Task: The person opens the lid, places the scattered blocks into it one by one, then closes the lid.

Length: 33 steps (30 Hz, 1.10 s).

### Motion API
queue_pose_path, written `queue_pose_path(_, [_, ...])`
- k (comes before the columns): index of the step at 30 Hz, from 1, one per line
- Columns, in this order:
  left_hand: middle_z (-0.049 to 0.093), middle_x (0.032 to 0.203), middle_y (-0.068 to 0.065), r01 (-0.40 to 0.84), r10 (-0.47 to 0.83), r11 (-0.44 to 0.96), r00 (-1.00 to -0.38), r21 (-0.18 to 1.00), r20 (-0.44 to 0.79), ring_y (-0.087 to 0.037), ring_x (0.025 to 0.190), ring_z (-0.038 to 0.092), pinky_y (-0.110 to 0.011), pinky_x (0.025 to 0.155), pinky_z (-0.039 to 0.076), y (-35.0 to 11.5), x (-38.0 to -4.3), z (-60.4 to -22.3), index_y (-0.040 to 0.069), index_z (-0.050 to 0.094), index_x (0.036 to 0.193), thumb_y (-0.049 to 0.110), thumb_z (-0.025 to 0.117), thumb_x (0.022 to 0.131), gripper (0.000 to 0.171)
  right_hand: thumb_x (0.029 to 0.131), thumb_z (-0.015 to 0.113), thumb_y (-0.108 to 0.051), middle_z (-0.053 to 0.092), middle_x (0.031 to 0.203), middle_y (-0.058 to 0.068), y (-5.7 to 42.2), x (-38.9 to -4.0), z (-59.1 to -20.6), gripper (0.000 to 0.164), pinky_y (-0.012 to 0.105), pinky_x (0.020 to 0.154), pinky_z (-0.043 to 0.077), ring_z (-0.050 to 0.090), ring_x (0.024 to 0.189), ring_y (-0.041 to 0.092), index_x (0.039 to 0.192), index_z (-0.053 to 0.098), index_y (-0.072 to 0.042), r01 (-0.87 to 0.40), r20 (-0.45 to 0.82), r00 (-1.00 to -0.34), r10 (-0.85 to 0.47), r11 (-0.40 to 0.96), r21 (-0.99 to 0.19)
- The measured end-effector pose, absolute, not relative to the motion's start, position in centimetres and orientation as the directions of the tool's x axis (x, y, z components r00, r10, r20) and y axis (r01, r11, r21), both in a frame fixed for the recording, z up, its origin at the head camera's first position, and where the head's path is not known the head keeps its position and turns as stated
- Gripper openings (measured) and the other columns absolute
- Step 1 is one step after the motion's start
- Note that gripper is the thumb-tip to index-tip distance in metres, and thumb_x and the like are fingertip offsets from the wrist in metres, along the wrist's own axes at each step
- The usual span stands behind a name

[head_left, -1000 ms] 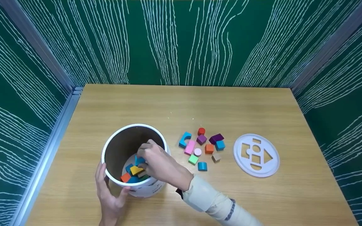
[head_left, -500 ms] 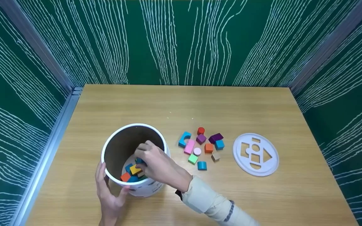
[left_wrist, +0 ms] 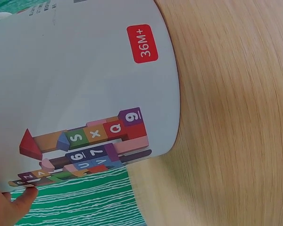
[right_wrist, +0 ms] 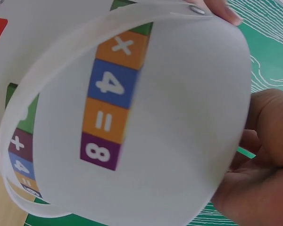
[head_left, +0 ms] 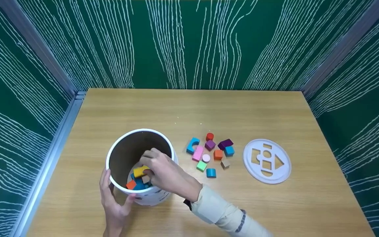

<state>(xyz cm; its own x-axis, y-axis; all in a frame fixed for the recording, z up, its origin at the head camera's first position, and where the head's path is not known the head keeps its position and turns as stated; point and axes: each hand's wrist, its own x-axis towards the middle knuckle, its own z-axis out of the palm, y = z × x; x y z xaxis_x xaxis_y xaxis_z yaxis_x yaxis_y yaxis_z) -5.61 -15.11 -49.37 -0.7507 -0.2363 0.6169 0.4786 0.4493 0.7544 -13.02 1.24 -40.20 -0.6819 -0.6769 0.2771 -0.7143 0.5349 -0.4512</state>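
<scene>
A white bucket (head_left: 156, 198) printed with block pictures stands at the left of the table, with several coloured blocks on its bottom. My left hand (head_left: 115, 204) holds it from the left, thumb at the front of the rim and fingers along the side. Reaching over the rim, my right hand (head_left: 168, 171) pinches a yellow block (head_left: 139, 171) inside, above an orange block (head_left: 131, 184) and blue ones. In the right wrist view the bucket wall (right_wrist: 179, 117) hides the fingertips and the block. The left wrist view shows mostly the printed bucket side (left_wrist: 85, 84) and two left fingertips.
Right of the bucket lies a loose group of blocks, among them a pink block (head_left: 198, 153), a blue arch (head_left: 192, 145) and a green block (head_left: 201, 166). A white lid (head_left: 250, 171) with shaped holes is farther right. A white handle (right_wrist: 61, 61) hangs on the bucket.
The yellow block has turned and risen slightly toward the bucket's back in my right fingers, uncovering a plain wooden block below. My left hand stays on the bucket.
</scene>
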Motion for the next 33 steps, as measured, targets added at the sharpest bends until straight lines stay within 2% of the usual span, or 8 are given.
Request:
queue_pose_path(6, [0.023,0.14,-0.015,0.442,-0.237,0.455,-0.776,0.773,0.584,-0.033,0.121,0.029,-0.022,0.098,0.031,-15.9,-5.9,-51.2,0.0,0.025,0.135,0.021,0.072,0.069,0.083,0.077,0.066,-0.012,0.059,0.098,-0.002,2.0,-12.4,-39.5,0.021,0.013,0.079,0.043,0.045,0.089,0.009,0.099,0.066,-0.012,-0.73,0.316,-0.672,-0.67,0.525,-0.438])
queue_pose_path(13, [0.024,0.14,-0.014,0.45,-0.242,0.438,-0.774,0.778,0.585,-0.033,0.121,0.03,-0.023,0.098,0.031,-16.0,-5.9,-51.9,0.002,0.026,0.135,0.023,0.072,0.069,0.084,0.076,0.067,-0.013,0.058,0.097,-0.002,3.2,-11.9,-38.9,0.019,0.012,0.077,0.044,0.044,0.088,0.009,0.095,0.066,-0.012,-0.743,0.371,-0.662,-0.651,0.509,-0.435])
queue_pose_path(19, [0.024,0.14,-0.012,0.413,-0.255,0.455,-0.789,0.789,0.56,-0.028,0.122,0.029,-0.021,0.098,0.031,-15.9,-5.9,-51.7,0.005,0.026,0.136,0.021,0.072,0.068,0.084,0.077,0.066,-0.017,0.056,0.099,-0.001,4.2,-11.7,-38.5,0.019,0.013,0.075,0.045,0.046,0.09,0.009,0.096,0.066,-0.013,-0.72,0.357,-0.688,-0.632,0.528,-0.451])
queue_pose_path(26, [0.024,0.14,-0.015,0.361,-0.283,0.479,-0.8,0.8,0.53,-0.02,0.124,0.028,-0.017,0.098,0.028,-15.0,-5.4,-49.5,0.001,0.026,0.135,0.011,0.07,0.067,0.081,0.077,0.066,-0.02,0.055,0.101,0.0,5.3,-11.6,-38.6,0.02,0.017,0.076,0.046,0.049,0.092,0.011,0.095,0.066,-0.012,-0.695,0.365,-0.716,-0.595,0.56,-0.45])
queue_pose_path(33, [0.023,0.139,-0.018,0.354,-0.29,0.476,-0.801,0.805,0.524,-0.018,0.124,0.027,-0.017,0.099,0.027,-14.3,-5.1,-48.2,-0.002,0.025,0.134,0.01,0.067,0.069,0.078,0.077,0.067,-0.017,0.055,0.103,0.0,6.7,-11.5,-39.4,0.018,0.019,0.081,0.045,0.048,0.096,0.011,0.094,0.065,-0.014,-0.649,0.354,-0.753,-0.554,0.539,-0.537])
